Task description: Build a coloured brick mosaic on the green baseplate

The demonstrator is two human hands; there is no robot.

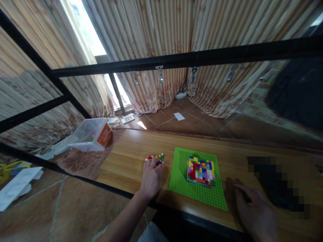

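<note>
A green baseplate (181, 174) lies on the wooden table (126, 151), and a multicoloured square block of small bricks (201, 171) stands on it. Left of the plate lies a small pile of loose coloured bricks (155, 157). My left hand (151, 178) rests palm down on the table with its fingertips on that pile; whether it pinches a brick is hidden. My right hand (254, 208) lies on the table right of the plate, fingers stretched towards its lower right corner, holding nothing I can see.
A clear plastic box (92, 134) with an orange label lies tipped on a cloth at the table's left end. Black metal frame bars (176, 60) cross above the table. Behind are curtains, a tiled floor with papers, and a blurred dark patch (280, 181) at the right.
</note>
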